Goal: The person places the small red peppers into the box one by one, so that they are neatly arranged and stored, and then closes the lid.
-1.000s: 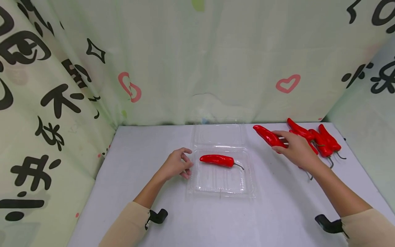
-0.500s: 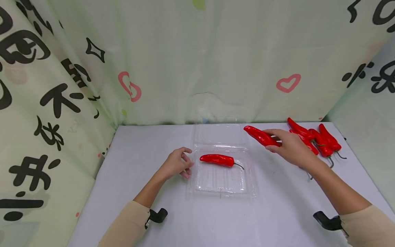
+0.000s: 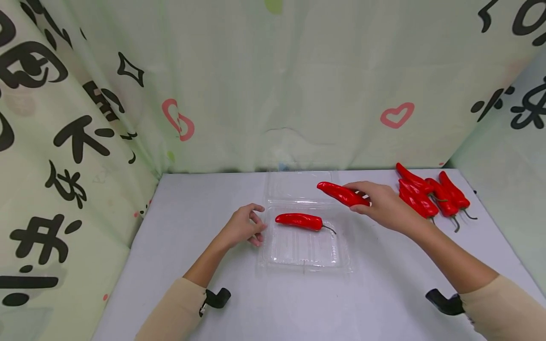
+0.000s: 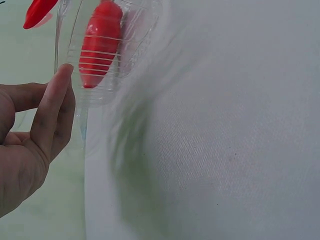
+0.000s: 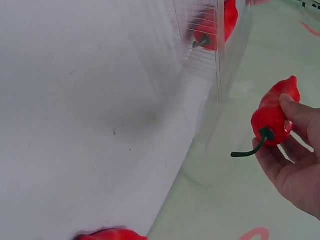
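My right hand (image 3: 379, 201) grips a glossy red chili pepper (image 3: 339, 192) between thumb and fingers, above the back right of a clear plastic box (image 3: 307, 255). In the right wrist view that pepper's green stem (image 5: 250, 150) hangs free, away from the fingers. A second red pepper (image 3: 299, 220) lies inside the box, its stem toward the right. The box's hinged lid (image 3: 298, 185) is folded back behind it. My left hand (image 3: 245, 226) holds nothing; its loosely bent fingers (image 4: 50, 110) are right at the box's left wall.
Several more red peppers (image 3: 443, 201) lie in a heap at the back right of the white table (image 3: 204, 199). A pale green printed curtain (image 3: 239, 85) stands along the table's back edge and both sides.
My right hand has carried its pepper left from beside the heap to over the box's back right. More of the heap shows now. My left hand stays where it was.
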Motion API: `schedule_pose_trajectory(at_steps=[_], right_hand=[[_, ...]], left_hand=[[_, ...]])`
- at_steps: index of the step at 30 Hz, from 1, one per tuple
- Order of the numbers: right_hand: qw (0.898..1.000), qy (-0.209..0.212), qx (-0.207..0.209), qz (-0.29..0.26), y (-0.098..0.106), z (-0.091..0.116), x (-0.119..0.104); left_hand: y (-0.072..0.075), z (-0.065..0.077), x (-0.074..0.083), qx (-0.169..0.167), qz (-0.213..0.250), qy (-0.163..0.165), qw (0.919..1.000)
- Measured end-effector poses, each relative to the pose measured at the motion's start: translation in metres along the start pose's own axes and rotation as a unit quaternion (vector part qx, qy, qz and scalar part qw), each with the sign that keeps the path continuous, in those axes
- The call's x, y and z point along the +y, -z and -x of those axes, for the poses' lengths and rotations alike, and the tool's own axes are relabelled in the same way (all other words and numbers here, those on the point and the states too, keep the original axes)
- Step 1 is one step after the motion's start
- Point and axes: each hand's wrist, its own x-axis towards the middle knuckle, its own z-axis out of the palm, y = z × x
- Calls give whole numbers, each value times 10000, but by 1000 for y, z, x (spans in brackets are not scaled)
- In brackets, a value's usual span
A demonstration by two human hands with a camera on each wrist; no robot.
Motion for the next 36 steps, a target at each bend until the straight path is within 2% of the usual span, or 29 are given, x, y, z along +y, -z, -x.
schedule_pose_trajectory(at_steps=[16, 24, 28, 36], right_hand=[[9968, 635, -434, -195, -22, -14, -20], [9944, 728, -755, -139, -37, -18, -26], [9929, 888, -791, -100, -44, -19, -30], [9911, 933, -949, -104, -53, -25, -41]], left_hand=[[1, 2, 1, -22, 95, -13, 10000], [1, 2, 0, -13, 60, -35, 10000], [1, 2, 0, -7, 20, -8, 10000], [1, 1, -1, -40, -76, -41, 10000]])
